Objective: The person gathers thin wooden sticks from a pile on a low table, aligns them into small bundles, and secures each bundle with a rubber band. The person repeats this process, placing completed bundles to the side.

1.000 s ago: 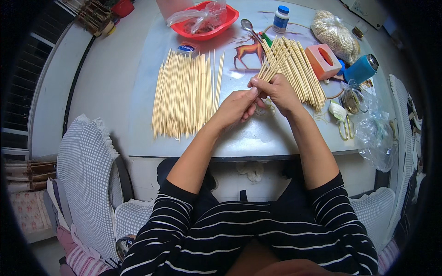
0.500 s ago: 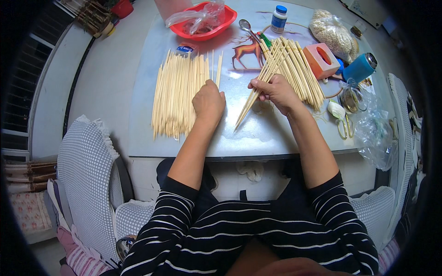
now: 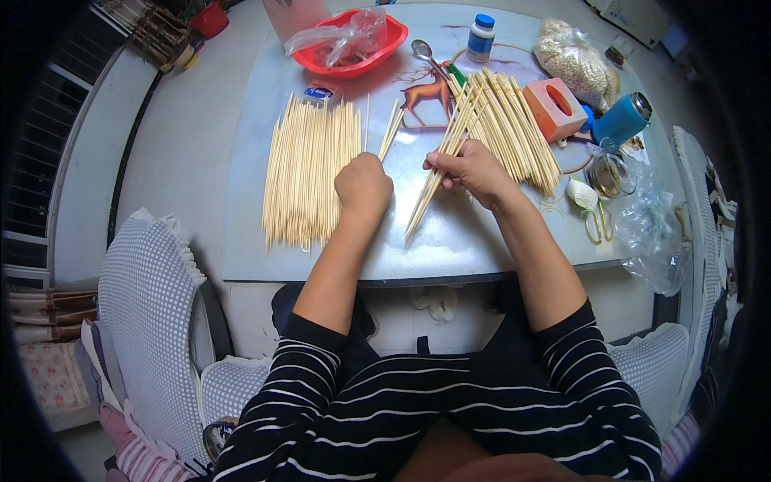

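Observation:
Thin pale wooden skewers [image 3: 307,177] lie side by side in a wide, loose layer on the left of the table. At this layer's right edge is my left hand [image 3: 364,186], its fingers closed. A few skewers [image 3: 391,131] slant out past its knuckles, and their lower ends are hidden by the hand. My right hand [image 3: 475,172] grips a slim bunch of skewers [image 3: 421,206] between thumb and fingers, their near tips angled down to the left. Just beyond the right hand, another pile of skewers [image 3: 522,132] rests on the table.
At the back stand a red basin [image 3: 393,40] with a plastic bag and a white bottle [image 3: 480,38] with a blue lid. A spoon [image 3: 422,51], tissue box [image 3: 554,111], blue flask [image 3: 620,120], bag of pale pieces [image 3: 572,64] and scissors [image 3: 596,225] crowd the right.
The few skewers at my left hand have tilted to the right, toward the bunch in my right hand. Both hands have stayed nearly in place. The whole view has shifted slightly.

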The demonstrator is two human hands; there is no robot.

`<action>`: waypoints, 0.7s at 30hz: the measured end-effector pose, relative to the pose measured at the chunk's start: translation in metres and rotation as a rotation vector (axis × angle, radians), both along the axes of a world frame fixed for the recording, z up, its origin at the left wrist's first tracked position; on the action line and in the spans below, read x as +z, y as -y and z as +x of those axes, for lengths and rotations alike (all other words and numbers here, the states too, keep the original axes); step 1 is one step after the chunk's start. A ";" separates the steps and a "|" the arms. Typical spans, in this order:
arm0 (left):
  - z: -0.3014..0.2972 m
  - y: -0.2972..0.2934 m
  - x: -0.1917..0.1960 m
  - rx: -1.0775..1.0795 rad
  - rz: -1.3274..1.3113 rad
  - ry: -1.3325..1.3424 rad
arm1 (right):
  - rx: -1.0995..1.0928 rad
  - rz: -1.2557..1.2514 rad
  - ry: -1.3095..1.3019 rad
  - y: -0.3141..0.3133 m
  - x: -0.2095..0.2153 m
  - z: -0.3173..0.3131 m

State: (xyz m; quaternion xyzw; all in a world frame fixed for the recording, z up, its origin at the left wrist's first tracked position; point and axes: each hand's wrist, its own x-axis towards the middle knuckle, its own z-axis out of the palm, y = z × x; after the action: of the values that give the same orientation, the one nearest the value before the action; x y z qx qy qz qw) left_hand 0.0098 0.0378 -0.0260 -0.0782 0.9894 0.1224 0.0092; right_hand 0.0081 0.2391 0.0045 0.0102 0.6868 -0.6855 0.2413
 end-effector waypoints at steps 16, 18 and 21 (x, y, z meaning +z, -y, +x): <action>0.019 -0.010 0.028 -0.346 1.314 0.492 | -0.011 -0.089 0.031 -0.004 -0.015 -0.007; 0.013 -0.009 0.021 -0.367 1.248 0.483 | -0.015 -0.119 0.004 -0.006 -0.014 -0.006; 0.008 -0.006 0.023 -0.412 1.204 0.429 | -0.025 -0.122 -0.009 -0.008 -0.007 -0.004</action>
State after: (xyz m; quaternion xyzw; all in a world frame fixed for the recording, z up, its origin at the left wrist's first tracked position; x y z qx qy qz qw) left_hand 0.0178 0.0440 -0.0033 0.1084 0.7195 0.6303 0.2707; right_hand 0.0040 0.2470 -0.0023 0.0010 0.6448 -0.7290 0.2299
